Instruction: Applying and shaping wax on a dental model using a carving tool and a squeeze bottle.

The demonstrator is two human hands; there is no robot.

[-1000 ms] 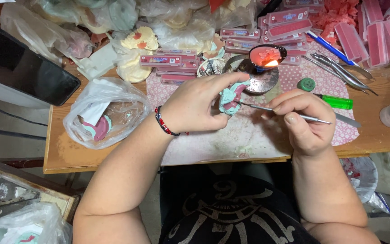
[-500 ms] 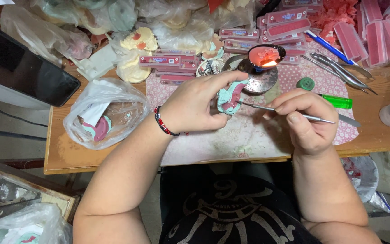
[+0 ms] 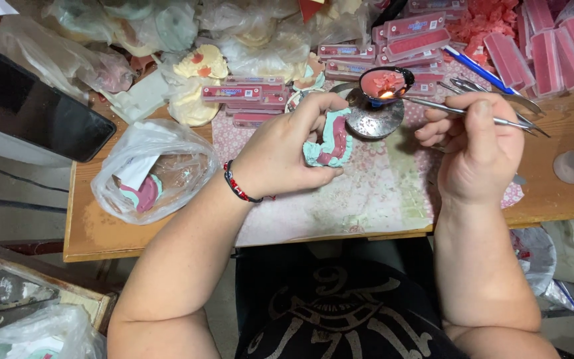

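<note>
The left hand (image 3: pixel 287 156) is curled around a dental cast (image 3: pixel 328 141), a teal-green model with a pink, gum-coloured wax rim, gripping it between thumb and fingers just above the patterned mat (image 3: pixel 367 193) that covers the middle of the wooden counter (image 3: pixel 94 229). A red and black beaded bracelet (image 3: pixel 237 188) sits on that wrist. The right hand (image 3: pixel 479 149) is closed in a pen-like grip on a thin metal instrument (image 3: pixel 460 112), whose shaft runs nearly level across the top of the hand; its tip reaches left to a small flame (image 3: pixel 386 94) at the edge of a dark little dish of pink wax (image 3: pixel 385 82). That dish stands on a round shiny metal base (image 3: pixel 373 119), just beside the cast and touching neither hand. Behind the dish lie several flat pink boxes (image 3: pixel 406 36) in loose stacks, with more pink wax strips (image 3: pixel 539 46) toward the far right corner, and a blue pen (image 3: pixel 476 66) lies among them. A few other metal tools (image 3: pixel 499 90) rest on the counter just past the right hand. To the left, a clear plastic bag (image 3: pixel 154 169) holds another teal and pink cast, well apart from the held one. Farther left a dark phone (image 3: pixel 34 110) lies tilted at the counter's edge. More bagged casts (image 3: pixel 194 80) are piled along the back.
</note>
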